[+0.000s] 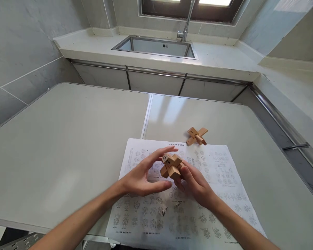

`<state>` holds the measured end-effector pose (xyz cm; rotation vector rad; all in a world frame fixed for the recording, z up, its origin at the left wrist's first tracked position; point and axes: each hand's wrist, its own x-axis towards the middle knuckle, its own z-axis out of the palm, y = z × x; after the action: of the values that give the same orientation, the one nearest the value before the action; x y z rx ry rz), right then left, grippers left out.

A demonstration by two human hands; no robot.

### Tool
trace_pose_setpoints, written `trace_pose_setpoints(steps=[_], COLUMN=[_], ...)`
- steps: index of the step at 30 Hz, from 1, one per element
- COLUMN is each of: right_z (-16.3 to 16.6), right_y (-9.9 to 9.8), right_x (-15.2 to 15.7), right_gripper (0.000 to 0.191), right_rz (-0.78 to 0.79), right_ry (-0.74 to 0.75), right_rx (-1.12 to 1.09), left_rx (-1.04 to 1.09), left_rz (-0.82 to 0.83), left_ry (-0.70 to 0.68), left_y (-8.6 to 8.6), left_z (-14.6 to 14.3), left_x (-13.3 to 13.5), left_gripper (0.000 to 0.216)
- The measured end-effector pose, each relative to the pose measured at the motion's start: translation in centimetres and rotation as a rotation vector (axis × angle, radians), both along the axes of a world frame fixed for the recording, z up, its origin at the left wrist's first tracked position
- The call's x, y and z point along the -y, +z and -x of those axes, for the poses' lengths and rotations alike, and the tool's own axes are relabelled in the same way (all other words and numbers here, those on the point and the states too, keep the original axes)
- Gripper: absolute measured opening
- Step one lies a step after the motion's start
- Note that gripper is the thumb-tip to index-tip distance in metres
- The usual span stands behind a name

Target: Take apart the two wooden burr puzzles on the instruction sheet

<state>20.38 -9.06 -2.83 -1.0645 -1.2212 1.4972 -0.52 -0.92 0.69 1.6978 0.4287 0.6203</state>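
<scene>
A wooden interlocking burr puzzle (172, 168), marked with a 3 on one block, is gripped in my right hand (195, 184) above a printed sheet. My right thumb and fingers close on its right side. My left hand (143, 173) curves around the puzzle's left side, thumb and fingers spread apart; whether a fingertip touches the wood at the back I cannot tell. Below both hands lies the instruction sheet (214, 208), covered in small line diagrams. At its top edge rests a second wooden puzzle (197, 135), made of crossed flat pieces, one marked 2.
A pale folding table (67, 139) with a centre seam (147, 116) carries everything. Beyond its far edge stands a white counter (219, 55) with a steel sink (156, 47) and a faucet (184, 33). Grey tiled wall (21, 45) borders the left.
</scene>
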Motion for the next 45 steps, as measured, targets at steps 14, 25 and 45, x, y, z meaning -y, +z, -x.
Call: trace_pose_setpoints(steps=[14, 25, 45], right_z=[0.5, -0.4, -0.3], right_y=[-0.6, -0.3, 0.5], right_x=[0.5, -0.1, -0.2], right_gripper=[0.045, 0.045, 0.045], right_rz=[-0.177, -0.187, -0.197], right_ry=[-0.189, -0.231, -0.231], right_rx=[0.331, 0.303, 0.258], left_rx=[-0.118, -0.072, -0.695], left_rz=[0.026, 0.085, -0.75], left_ry=[0.17, 0.361, 0.763], left_y=[-0.4, -0.2, -2.6], left_z=[-0.6, 0.4, 1.2], left_x=[0.2, -1.5, -3.2], left_gripper=[0.061, 0.058, 0.048])
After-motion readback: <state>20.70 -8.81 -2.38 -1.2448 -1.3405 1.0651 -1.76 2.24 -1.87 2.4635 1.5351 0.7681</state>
